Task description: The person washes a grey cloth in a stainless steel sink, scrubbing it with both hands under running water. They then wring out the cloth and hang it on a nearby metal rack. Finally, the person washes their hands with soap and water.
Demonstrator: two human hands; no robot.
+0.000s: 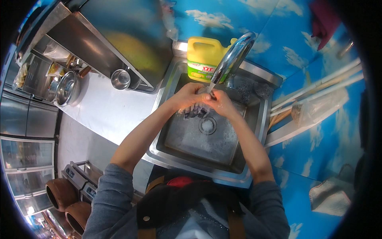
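Note:
Over a stainless steel sink [191, 140], my left hand [189, 97] and my right hand [221, 103] meet under the curved chrome faucet [231, 56]. Both grip a wet, bunched dark grey and pale cloth [197, 111], whose folds hang below my fingers. Much of it is hidden behind the hands. Water seems to run from the spout onto it. Below and just right of the cloth lies the round drain [207, 126], with foam in it. Suds also spread over the basin floor.
A yellow detergent jug [203, 47] stands behind the basin. Steel wool scrubbers [244, 91] sit at its back right corner. To the left are a white counter [110, 110], a metal pot [121, 79] and steel bowls [68, 89]. Long poles [322, 86] lean at the right wall.

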